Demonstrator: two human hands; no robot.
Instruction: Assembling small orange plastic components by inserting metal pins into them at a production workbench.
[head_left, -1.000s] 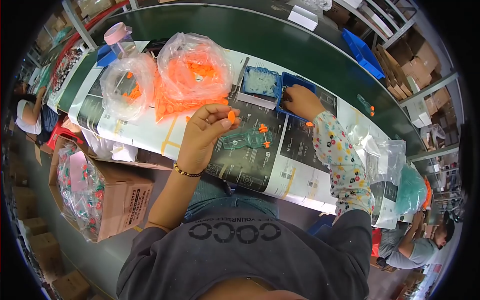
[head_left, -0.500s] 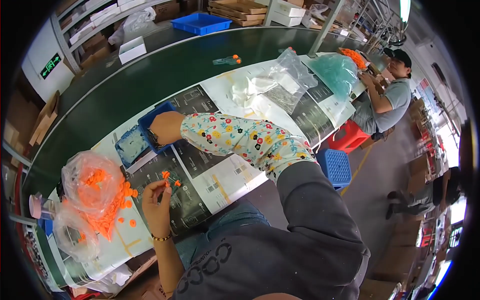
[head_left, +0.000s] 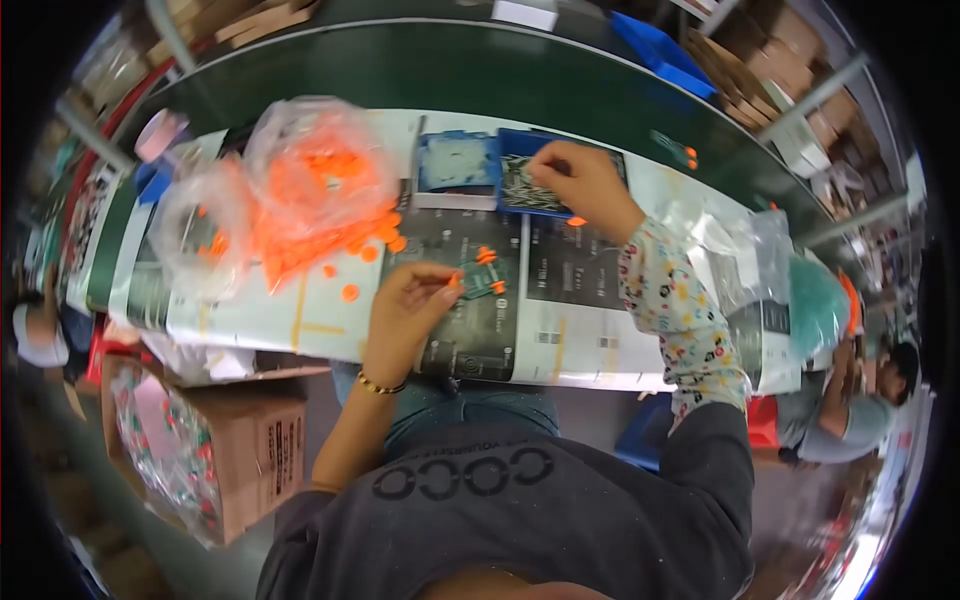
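Note:
My left hand pinches a small clear green plastic piece by an orange disc at its near left corner; more orange discs show along its edges. It is held over the dark printed sheet. My right hand is over the near right part of a blue bin of thin metal pins. Thumb and forefinger are pressed together there; whatever lies between them is too small to make out. A single orange disc lies just below the right wrist.
Clear bags of orange discs spill onto the table at left. Beside the bin sits a blue-rimmed tray with whitish contents. A green belt runs behind. Plastic bags and a seated person are at right; an open carton stands lower left.
The view has swung, so the table now lies straight across. My right hand has come up from inside the bin, fingertips pinched. My left hand keeps hold of the green piece.

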